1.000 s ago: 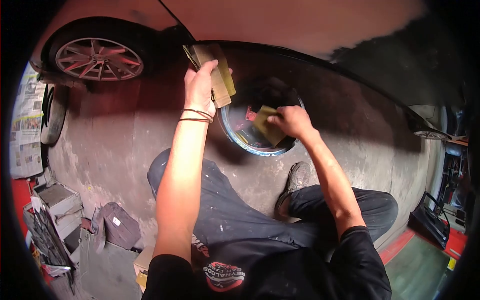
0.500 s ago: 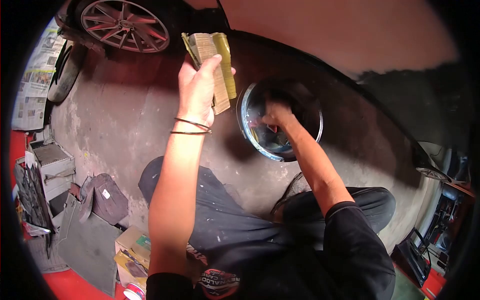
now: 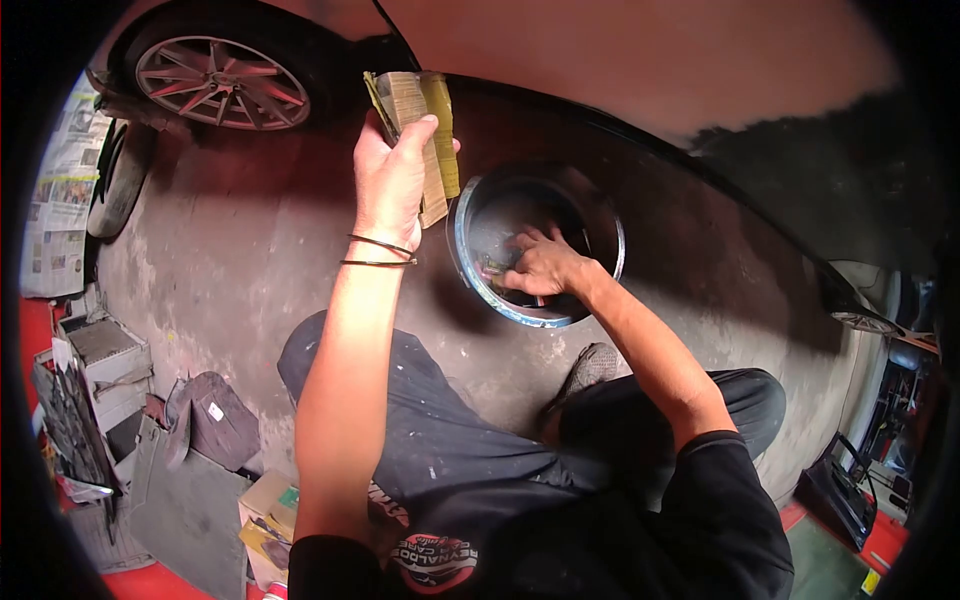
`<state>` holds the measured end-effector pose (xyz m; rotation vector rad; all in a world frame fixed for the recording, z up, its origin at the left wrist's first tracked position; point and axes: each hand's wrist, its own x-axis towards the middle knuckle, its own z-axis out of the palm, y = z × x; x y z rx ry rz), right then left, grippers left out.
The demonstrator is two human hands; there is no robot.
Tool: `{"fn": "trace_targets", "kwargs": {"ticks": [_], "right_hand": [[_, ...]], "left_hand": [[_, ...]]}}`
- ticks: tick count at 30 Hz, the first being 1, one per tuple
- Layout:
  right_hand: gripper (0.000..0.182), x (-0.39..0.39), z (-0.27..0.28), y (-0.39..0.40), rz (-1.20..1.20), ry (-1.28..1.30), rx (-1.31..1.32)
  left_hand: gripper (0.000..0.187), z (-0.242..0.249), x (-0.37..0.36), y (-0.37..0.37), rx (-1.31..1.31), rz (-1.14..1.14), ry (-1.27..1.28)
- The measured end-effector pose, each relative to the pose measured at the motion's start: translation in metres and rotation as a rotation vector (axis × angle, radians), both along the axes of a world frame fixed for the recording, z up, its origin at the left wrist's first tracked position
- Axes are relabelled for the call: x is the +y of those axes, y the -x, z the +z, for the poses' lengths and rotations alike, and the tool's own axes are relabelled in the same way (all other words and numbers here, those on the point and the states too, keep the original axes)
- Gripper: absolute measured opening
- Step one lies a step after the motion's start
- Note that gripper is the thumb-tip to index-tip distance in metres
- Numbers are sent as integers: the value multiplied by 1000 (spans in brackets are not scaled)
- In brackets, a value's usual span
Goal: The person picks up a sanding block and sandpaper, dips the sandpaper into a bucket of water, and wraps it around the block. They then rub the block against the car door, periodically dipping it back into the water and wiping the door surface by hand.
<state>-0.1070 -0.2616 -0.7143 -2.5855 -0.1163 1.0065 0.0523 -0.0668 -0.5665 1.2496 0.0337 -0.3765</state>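
Raised in front of the car, my left hand (image 3: 392,175) is wrapped round a block (image 3: 408,105) with a brown, finely ridged face and a yellow-green sheet (image 3: 440,140) folded about it. My right hand (image 3: 545,262) reaches down inside a round bucket (image 3: 465,262) with a pale blue rim, its fingers spread over small items that are too dark to make out. Nothing that I can see is gripped in it.
A car body (image 3: 640,60) spans the top, with a spoked wheel (image 3: 222,83) at upper left. Grey boxes (image 3: 115,365), flat dark panels (image 3: 190,505) and a carton (image 3: 265,510) lie at left. A black case (image 3: 835,495) stands at lower right.
My right hand has opened and its fingers have spread inside the bucket. The bucket and the wheel appear farther left in view. My left hand still grips the block.
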Motion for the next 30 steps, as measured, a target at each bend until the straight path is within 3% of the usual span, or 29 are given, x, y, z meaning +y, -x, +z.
{"fn": "trace_targets", "kwargs": {"ticks": [1,3,6,10,13,17,20,21,22,23,24,27,30], "right_hand": [[63,1,-7,-8,-108,-108,51],[69,-6,-32,-38,-88,-122,178],[62,7,-68,-50,-80,88,-175],[61,22,-109,-66,-19,68,66],[73,18,-99,-79,-10,112,188],[85,-10,-102,-74,-157,-110,452],[78,-11,-36,-70,-265,-33,425],[70,-40,-108,-67,-113,-142,391],[57,-40,-52,-61,-276,-135,335],[56,-47,-38,-58,-336,-197,347],[55,-56,-30,-51,-399,-260,356],[57,-64,-8,-16,-499,-545,60],[62,-60,11,3,-780,-767,-62]], "left_hand": [[36,0,-3,0,-4,-7,4],[36,2,-8,2,-19,-16,4],[37,4,-8,5,-5,-25,0],[40,7,4,7,-21,-11,-25],[35,15,17,9,41,-27,40],[32,18,25,4,113,-99,133],[32,10,26,3,122,-107,123],[32,7,25,0,117,-104,114],[32,5,24,-2,121,-104,110],[32,3,21,-5,122,-105,106],[31,1,18,-6,123,-110,102],[31,-10,6,-10,129,-121,96],[29,-23,-4,-9,153,-156,41]]}}
